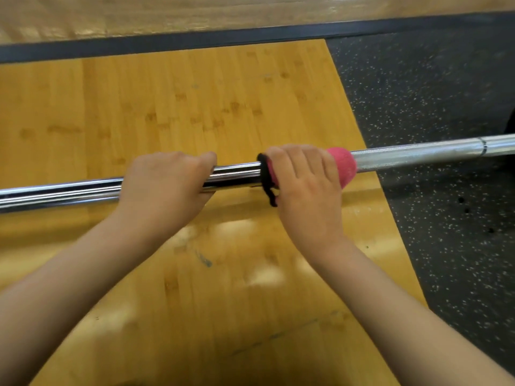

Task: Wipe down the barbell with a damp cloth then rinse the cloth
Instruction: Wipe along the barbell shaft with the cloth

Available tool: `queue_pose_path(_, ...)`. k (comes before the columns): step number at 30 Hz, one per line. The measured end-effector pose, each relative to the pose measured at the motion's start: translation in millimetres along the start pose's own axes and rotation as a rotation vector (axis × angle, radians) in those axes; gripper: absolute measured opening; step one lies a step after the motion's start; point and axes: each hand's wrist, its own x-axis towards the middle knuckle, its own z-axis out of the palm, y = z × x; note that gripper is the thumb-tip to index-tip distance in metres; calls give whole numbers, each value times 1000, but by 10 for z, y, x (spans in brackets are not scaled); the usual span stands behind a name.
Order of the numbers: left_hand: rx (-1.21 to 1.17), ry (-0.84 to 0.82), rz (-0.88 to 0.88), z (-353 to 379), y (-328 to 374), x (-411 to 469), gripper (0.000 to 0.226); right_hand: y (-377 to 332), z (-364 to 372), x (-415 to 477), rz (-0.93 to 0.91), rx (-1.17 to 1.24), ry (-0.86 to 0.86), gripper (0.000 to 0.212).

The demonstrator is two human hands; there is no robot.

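**A:** Where is the barbell on your feed?

**B:** I see the barbell [418,153] crossing the middle of the view from left to right, rising a little toward the right. Its left stretch is smooth and shiny and lies over the wooden floor [195,107]. Its right stretch looks duller, carries a dark ring mark and passes over the speckled rubber floor [446,93].

**A:** And the hands?

**B:** The left hand [167,179] grips the bare bar left of centre, with its fingers [164,160] curled over the top, close together. The right hand [303,185] sits just to its right, with a short piece of bare bar between the two.

**A:** The cloth?

**B:** The pink cloth [344,165] is wrapped round the bar under the right hand. That hand's fingers [303,160] lie side by side, curled over the cloth and clamping it to the bar. A pink end pokes out to the right of the hand. The cloth's black trim [267,182] shows at the hand's left edge, with a bit hanging below the bar.

**A:** Is it damp?

**B:** I cannot tell from here.
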Motion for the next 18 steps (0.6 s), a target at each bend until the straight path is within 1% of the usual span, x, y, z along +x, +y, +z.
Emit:
queue_pose_path(1, -93, -158, -4, -72, -30, 67, 29, 100, -11, -19, 19, -6, 3, 27)
queue_pose_path(3, -363, -546, -27, -185, -136, 258, 33, 189, -16, -37, 44, 0, 17, 25)
queue_pose_path(4, -473, -683, -38, -234, -171, 335, 35, 182, -9, -34, 55, 5, 28, 23)
queue_pose_path(5, -547, -761, -42, -270, -195, 380, 36, 158, 1, -25, 70, 7, 40, 20)
queue_pose_path(6, -579, -785, -44, -281, -206, 389, 36, 129, 13, -14, 90, 6, 50, 19)
queue_pose_path(7, -566, -761, -54, -283, -193, 365, 34, 99, 26, -4, 108, 3, 57, 18)
queue_pose_path(8, -508, -682, -70, -267, -166, 311, 32, 62, 38, 3, 115, 0, 62, 17)
queue_pose_path(9, -402, -540, -84, -242, -128, 232, 29, 14, 51, 11, 111, -3, 64, 16)
queue_pose_path(11, -159, -132, -52, -171, -61, 54, 27, -130, 80, 46, 69, -12, 70, 16)
queue_pose_path(12, -112, 18, -1, -130, -41, -20, 26, -228, 99, 67, 40, -16, 75, 16)
queue_pose_path(13, -100, 104, 47, -93, -43, -79, 26, -345, 120, 90, 12, -14, 75, 16)
queue_pose_path(14, -98, 143, 73, -67, -68, -126, 26, -475, 141, 112, -13, -5, 71, 16)
queue_pose_path(15, -95, 139, 76, -55, -114, -163, 27, -607, 163, 136, -32, 8, 66, 17)
queue_pose_path(18, -51, 75, 25, -100, -273, -275, 27, -900, 195, 215, -63, 64, 46, 23)
